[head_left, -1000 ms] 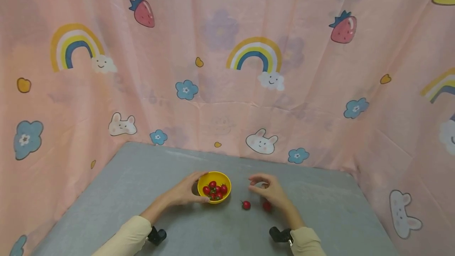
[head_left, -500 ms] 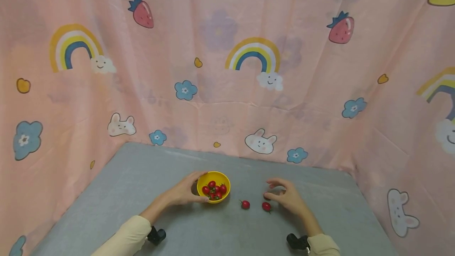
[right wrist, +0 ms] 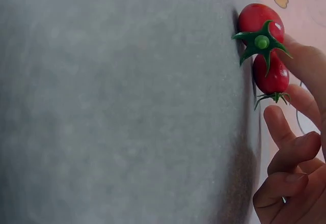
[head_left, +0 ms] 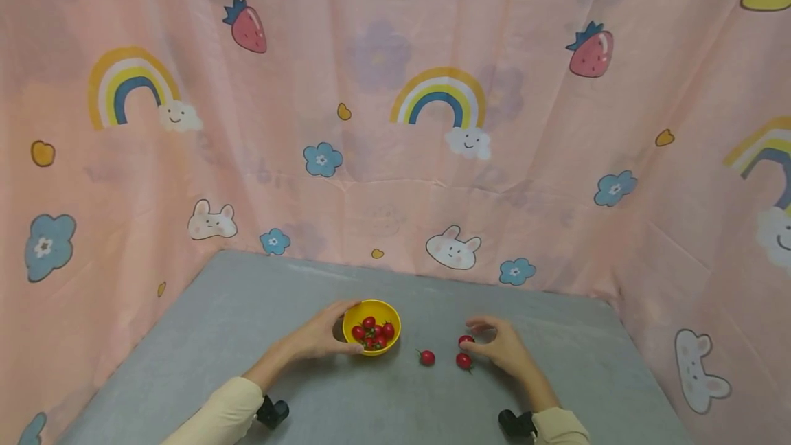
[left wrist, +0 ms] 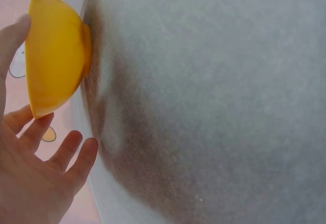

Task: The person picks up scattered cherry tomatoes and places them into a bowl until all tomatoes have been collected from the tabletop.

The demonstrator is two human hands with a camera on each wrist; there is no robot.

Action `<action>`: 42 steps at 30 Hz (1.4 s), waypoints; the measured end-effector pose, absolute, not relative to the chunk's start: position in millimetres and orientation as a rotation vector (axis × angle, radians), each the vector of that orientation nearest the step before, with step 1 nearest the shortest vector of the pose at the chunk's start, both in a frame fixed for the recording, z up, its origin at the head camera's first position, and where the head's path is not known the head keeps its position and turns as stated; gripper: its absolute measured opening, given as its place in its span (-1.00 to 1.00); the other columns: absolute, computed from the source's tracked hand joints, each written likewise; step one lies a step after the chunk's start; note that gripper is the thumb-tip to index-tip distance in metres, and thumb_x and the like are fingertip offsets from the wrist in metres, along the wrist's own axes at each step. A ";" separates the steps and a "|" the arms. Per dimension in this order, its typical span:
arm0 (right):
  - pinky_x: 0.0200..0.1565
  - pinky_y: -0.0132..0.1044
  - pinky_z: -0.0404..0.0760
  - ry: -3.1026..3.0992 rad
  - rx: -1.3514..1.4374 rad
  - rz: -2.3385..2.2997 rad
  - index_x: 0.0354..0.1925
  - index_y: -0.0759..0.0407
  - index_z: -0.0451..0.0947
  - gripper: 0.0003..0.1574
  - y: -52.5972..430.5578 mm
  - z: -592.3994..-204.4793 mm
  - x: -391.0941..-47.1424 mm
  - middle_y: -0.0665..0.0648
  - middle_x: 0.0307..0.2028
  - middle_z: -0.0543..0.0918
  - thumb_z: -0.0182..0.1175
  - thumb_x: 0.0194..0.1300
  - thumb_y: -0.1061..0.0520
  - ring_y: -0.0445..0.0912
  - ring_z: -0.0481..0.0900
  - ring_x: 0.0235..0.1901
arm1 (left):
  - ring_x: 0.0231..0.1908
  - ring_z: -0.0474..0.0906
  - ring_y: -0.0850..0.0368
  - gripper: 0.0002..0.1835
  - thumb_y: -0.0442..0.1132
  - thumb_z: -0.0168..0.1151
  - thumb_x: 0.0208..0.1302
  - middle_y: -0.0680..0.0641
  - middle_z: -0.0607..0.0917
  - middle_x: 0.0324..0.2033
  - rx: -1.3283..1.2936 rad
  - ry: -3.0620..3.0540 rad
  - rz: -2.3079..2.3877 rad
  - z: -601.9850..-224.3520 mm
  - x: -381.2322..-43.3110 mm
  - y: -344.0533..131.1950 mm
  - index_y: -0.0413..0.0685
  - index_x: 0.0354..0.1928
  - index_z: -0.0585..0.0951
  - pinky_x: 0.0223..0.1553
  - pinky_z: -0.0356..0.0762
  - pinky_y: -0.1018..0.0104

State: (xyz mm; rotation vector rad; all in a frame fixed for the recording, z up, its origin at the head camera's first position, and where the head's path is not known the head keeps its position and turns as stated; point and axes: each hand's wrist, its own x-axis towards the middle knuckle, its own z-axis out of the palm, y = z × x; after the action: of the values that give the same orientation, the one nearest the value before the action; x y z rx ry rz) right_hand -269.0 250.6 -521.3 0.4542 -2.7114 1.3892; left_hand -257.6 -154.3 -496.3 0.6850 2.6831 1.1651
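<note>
A yellow bowl (head_left: 395, 342) with several cherry tomatoes (head_left: 378, 329) inside stands on the table. My left hand (head_left: 321, 332) holds it from the left, thumb at the near rim and fingers at the far rim; its outer wall shows in the left wrist view. Right of the bowl, my right hand (head_left: 503, 347) has its thumb and forefinger spread around a loose cherry tomato (head_left: 465, 340). Thumb and tomato look very close; whether they touch is unclear. A second loose tomato (head_left: 463, 361) lies just nearer, and a third (head_left: 426, 358) lies between bowl and hand.
The grey tabletop (head_left: 259, 307) runs back to a pink printed curtain (head_left: 371, 211), which hangs behind it and along both sides. Black wrist mounts (head_left: 272, 412) stick out below both forearms.
My right hand has moved right, away from the bowl, then slightly down around the farther loose tomato, uncovering the nearer one. The left hand and bowl have stayed put.
</note>
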 end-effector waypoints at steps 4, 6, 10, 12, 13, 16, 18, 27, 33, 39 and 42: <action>0.01 0.10 0.56 -2.735 0.503 1.370 -0.13 0.24 0.71 -0.61 252.2 -521.0 -269.0 0.06 -0.21 0.73 0.57 0.10 0.12 0.00 0.65 -0.14 | 0.34 0.31 -0.18 -0.03 0.08 0.53 0.15 -0.19 0.37 0.39 0.696 2.679 1.169 -496.0 -257.5 -153.8 -0.12 0.50 0.29 0.34 0.19 -0.28; -0.02 0.06 0.58 -2.748 0.523 1.364 -0.16 0.23 0.71 -0.66 253.1 -521.2 -269.2 0.04 -0.23 0.73 0.56 0.12 0.13 0.00 0.66 -0.15 | 0.34 0.31 -0.18 -0.03 0.07 0.53 0.15 -0.19 0.37 0.39 0.699 2.675 1.173 -495.2 -257.0 -153.4 -0.12 0.51 0.29 0.34 0.19 -0.28; -0.06 0.00 0.60 -2.761 0.546 1.371 -0.19 0.22 0.71 -0.70 254.0 -521.6 -269.8 0.04 -0.25 0.73 0.54 0.15 0.12 0.00 0.66 -0.16 | 0.34 0.30 -0.19 -0.03 0.06 0.53 0.15 -0.19 0.36 0.39 0.694 2.667 1.179 -493.9 -256.2 -152.4 -0.12 0.51 0.29 0.34 0.18 -0.29; -0.07 -0.01 0.61 -2.761 0.549 1.375 -0.19 0.22 0.71 -0.70 254.5 -521.7 -270.1 0.04 -0.25 0.73 0.54 0.15 0.12 0.00 0.67 -0.16 | 0.34 0.30 -0.18 -0.04 0.06 0.53 0.15 -0.18 0.37 0.39 0.692 2.665 1.184 -494.2 -256.4 -152.0 -0.11 0.51 0.29 0.34 0.18 -0.30; -0.08 -0.02 0.62 -2.762 0.547 1.375 -0.18 0.22 0.72 -0.70 254.5 -521.6 -270.3 0.04 -0.25 0.73 0.54 0.15 0.12 0.00 0.67 -0.16 | 0.34 0.30 -0.19 -0.03 0.06 0.53 0.15 -0.18 0.36 0.39 0.693 2.665 1.184 -494.6 -256.7 -152.0 -0.11 0.51 0.29 0.34 0.18 -0.30; -0.07 -0.02 0.62 -2.766 0.538 1.370 -0.18 0.22 0.72 -0.70 254.6 -521.1 -269.9 0.04 -0.25 0.74 0.54 0.15 0.12 0.00 0.67 -0.16 | 0.34 0.30 -0.18 -0.04 0.06 0.53 0.15 -0.18 0.36 0.40 0.698 2.666 1.186 -495.8 -257.3 -152.0 -0.11 0.51 0.29 0.34 0.18 -0.30; -0.06 0.00 0.62 -2.766 0.532 1.369 -0.19 0.22 0.72 -0.71 254.0 -520.4 -269.1 0.04 -0.26 0.74 0.54 0.15 0.13 0.01 0.67 -0.16 | 0.34 0.30 -0.18 -0.03 0.06 0.53 0.16 -0.19 0.36 0.40 0.704 2.665 1.185 -496.2 -257.5 -152.1 -0.11 0.51 0.28 0.34 0.18 -0.29; -0.04 0.00 0.60 -2.776 0.498 1.348 -0.20 0.17 0.73 -0.74 252.9 -520.9 -268.0 -0.01 -0.28 0.73 0.53 0.17 0.10 -0.03 0.65 -0.17 | 0.32 0.33 -0.19 -0.02 0.08 0.53 0.14 -0.19 0.37 0.39 0.717 2.661 1.194 -497.1 -257.6 -152.2 -0.12 0.51 0.28 0.32 0.21 -0.30; 0.03 0.07 0.57 -2.761 0.420 1.369 -0.20 0.13 0.74 -0.75 253.1 -519.7 -268.7 -0.06 -0.29 0.71 0.53 0.17 0.09 -0.05 0.62 -0.16 | 0.33 0.31 -0.19 -0.03 0.07 0.54 0.14 -0.18 0.38 0.39 0.700 2.667 1.192 -496.9 -257.2 -152.6 -0.10 0.51 0.29 0.32 0.19 -0.33; 0.03 0.08 0.59 -2.717 0.388 1.404 -0.20 0.16 0.75 -0.72 255.5 -515.6 -269.2 -0.02 -0.28 0.74 0.56 0.13 0.09 -0.03 0.63 -0.14 | 0.32 0.33 -0.21 -0.03 0.05 0.54 0.15 -0.20 0.38 0.39 0.698 2.666 1.191 -494.8 -256.5 -152.6 -0.11 0.51 0.29 0.31 0.20 -0.33; 0.01 0.03 0.60 -2.707 0.382 1.406 -0.19 0.19 0.75 -0.72 256.5 -512.3 -268.7 0.01 -0.26 0.75 0.55 0.15 0.10 -0.01 0.63 -0.11 | 0.30 0.35 -0.22 -0.04 0.03 0.54 0.15 -0.22 0.39 0.37 0.720 2.668 1.196 -494.6 -256.4 -152.7 -0.15 0.50 0.29 0.30 0.23 -0.32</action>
State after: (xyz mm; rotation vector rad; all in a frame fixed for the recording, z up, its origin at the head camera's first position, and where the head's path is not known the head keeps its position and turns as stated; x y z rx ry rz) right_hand -268.7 256.5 -512.3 0.3819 -2.7067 1.4059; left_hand -256.4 -152.7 -494.6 0.7201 2.6675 1.1956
